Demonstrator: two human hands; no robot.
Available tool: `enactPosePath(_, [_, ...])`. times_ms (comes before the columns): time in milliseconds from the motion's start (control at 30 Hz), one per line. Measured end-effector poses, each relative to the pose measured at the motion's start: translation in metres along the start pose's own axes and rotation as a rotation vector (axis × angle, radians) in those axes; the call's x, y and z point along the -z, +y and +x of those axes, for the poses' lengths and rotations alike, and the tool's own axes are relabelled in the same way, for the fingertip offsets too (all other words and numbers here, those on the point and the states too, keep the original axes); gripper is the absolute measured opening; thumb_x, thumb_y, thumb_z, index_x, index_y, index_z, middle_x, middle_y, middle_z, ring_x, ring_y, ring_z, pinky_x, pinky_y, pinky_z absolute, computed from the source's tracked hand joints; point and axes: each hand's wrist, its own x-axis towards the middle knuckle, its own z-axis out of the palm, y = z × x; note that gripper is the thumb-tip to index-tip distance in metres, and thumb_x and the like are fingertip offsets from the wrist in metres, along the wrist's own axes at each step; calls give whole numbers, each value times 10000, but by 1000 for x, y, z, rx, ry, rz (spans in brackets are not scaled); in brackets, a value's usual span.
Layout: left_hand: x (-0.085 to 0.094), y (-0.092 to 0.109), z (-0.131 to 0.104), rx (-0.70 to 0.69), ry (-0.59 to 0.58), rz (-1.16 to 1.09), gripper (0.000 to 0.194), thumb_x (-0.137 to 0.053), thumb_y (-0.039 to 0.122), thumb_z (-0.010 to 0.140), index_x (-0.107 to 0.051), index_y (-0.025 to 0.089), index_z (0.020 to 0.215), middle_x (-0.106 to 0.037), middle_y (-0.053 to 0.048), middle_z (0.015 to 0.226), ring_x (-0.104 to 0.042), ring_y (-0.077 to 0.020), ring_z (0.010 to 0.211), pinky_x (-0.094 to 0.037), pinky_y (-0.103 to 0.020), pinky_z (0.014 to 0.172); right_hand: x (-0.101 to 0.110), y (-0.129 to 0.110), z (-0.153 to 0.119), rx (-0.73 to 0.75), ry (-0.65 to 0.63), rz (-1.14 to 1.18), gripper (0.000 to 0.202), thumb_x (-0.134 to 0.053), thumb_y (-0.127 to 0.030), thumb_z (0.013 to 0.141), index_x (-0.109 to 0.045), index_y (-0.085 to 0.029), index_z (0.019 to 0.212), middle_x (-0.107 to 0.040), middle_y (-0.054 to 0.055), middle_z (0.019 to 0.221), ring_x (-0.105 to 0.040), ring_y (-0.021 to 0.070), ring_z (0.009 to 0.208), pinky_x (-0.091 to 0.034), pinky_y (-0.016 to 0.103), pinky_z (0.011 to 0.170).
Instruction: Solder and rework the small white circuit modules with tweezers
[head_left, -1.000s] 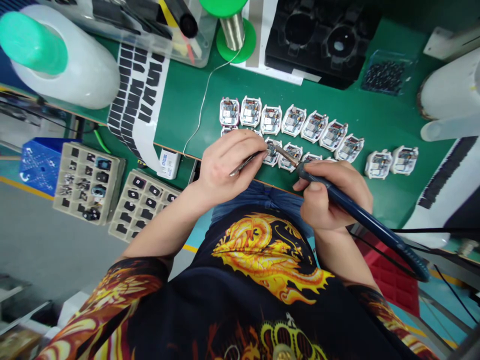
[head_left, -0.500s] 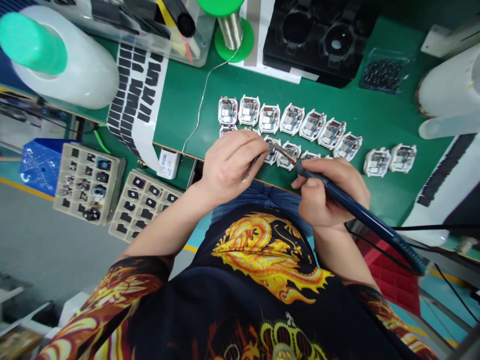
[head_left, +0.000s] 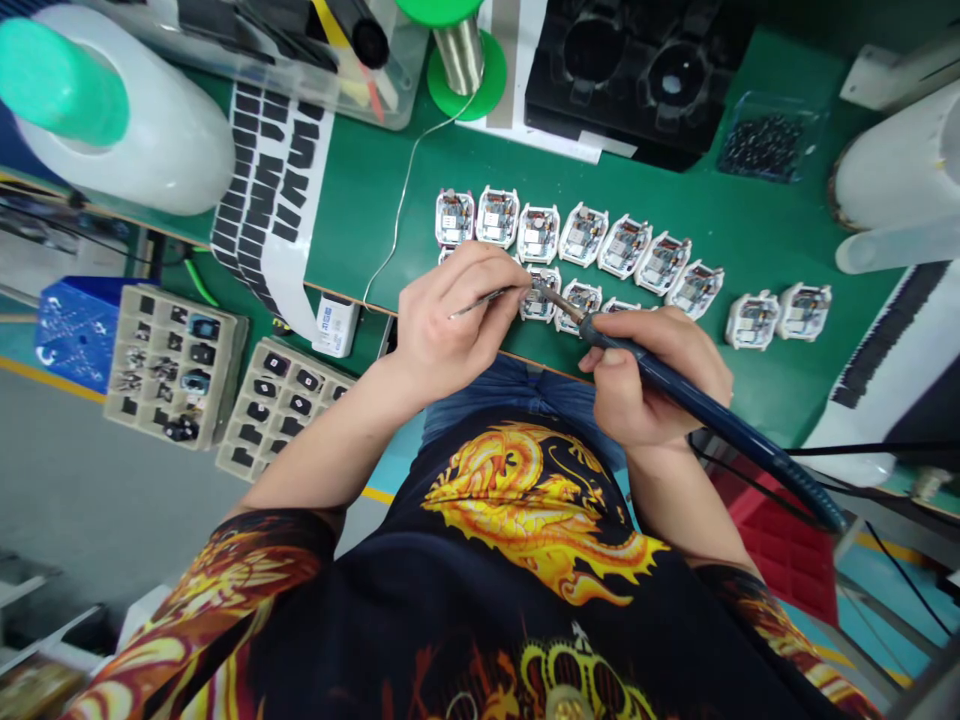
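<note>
My right hand [head_left: 660, 375] is wrapped round the blue handle of a soldering iron [head_left: 675, 400]. The iron's tip points left onto a white watch case with an exposed circuit board [head_left: 540, 303] in the near row. My left hand [head_left: 454, 320] is closed on thin metal tweezers [head_left: 480, 302], beside the left edge of that same case. Its fingers partly cover cases in the near row. Behind both hands runs a far row of similar open watch cases [head_left: 583, 235], and two more cases [head_left: 752, 321] stand apart at the right.
A solder spool [head_left: 459, 60] trails wire across the green table [head_left: 360, 210]. A white bottle with a green cap [head_left: 157, 130] is at the left. Compartment trays [head_left: 217, 350] lie lower left. Behind are a black fixture [head_left: 637, 80] and a clear box of small parts [head_left: 765, 145].
My left hand has shifted slightly up and left, and the tweezers now lie flatter across it. My right hand has moved slightly left with the iron. The near-row case beside the tip shows more fully.
</note>
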Motion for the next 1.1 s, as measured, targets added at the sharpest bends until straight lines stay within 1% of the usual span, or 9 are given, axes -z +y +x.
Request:
enactPosePath(167, [2,-1,1,30,-17,19,178,-660,205,1133,-692,272,1294,-828,-51,1149,-813,-226,1081,-705,-424,925,-3,-1,2,-3,-14,-4,143,-678,-299,1048,-804,-287,1115,-809,-22,793,-745,197,645,-630,378,637])
enactPosePath(267, [2,0,2,27,-3,2,187,-673,197,1124,-708,267,1294,-830,-51,1148,-812,-232,1069,-706,-439,932,-4,-2,5,-3,-23,-17,133,-688,-314,1038,-805,-285,1093,-808,-30,789,-723,179,628,-604,356,625])
enactPosePath(400, [1,2,3,48,14,-40,177,-674,188,1124,-724,265,1275,-827,-50,1122,-807,-236,1069,-703,-442,928,-5,-3,8,5,-43,-16,128,-692,-292,1021,-804,-277,1080,-787,-37,759,-708,169,625,-587,337,632])
enactPosePath(600, [3,3,2,110,-18,-27,117,-672,254,1138,-733,275,1236,-832,-50,1131,-811,-234,1085,-706,-455,959,-5,-1,8,11,-78,-17,122,-694,-294,1016,-798,-270,1073,-783,-34,785,-718,164,660,-589,328,654])
enactPosePath(733, [4,2,3,107,-32,-4,115,-661,257,1140,-740,256,1223,-835,-55,1117,-814,-231,1071,-705,-446,948,-4,-1,8,18,-98,-17,120,-697,-281,1014,-793,-266,1083,-786,-33,804,-727,158,693,-588,318,673])
enactPosePath(833, [5,1,3,116,-44,3,123,-654,254,1139,-746,244,1220,-833,-60,1118,-813,-235,1068,-704,-446,945,-3,-1,7,38,-119,-37,124,-687,-276,1022,-790,-267,1092,-810,-24,857,-724,158,703,-589,322,691])
enactPosePath(933, [5,2,4,97,-33,1,131,-657,241,1135,-744,246,1233,-828,-55,1120,-809,-235,1068,-699,-447,953,-2,-1,5,64,-133,-55,135,-679,-284,1026,-786,-273,1109,-825,-16,895,-715,160,705,-584,327,700])
enactPosePath(1100, [6,2,6,73,-24,-6,139,-656,226,1133,-741,255,1238,-824,-45,1112,-800,-229,1065,-693,-429,940,-2,2,0,64,-162,-116,179,-666,-314,1030,-783,-294,1164,-840,-12,939,-771,177,786,-631,343,762])
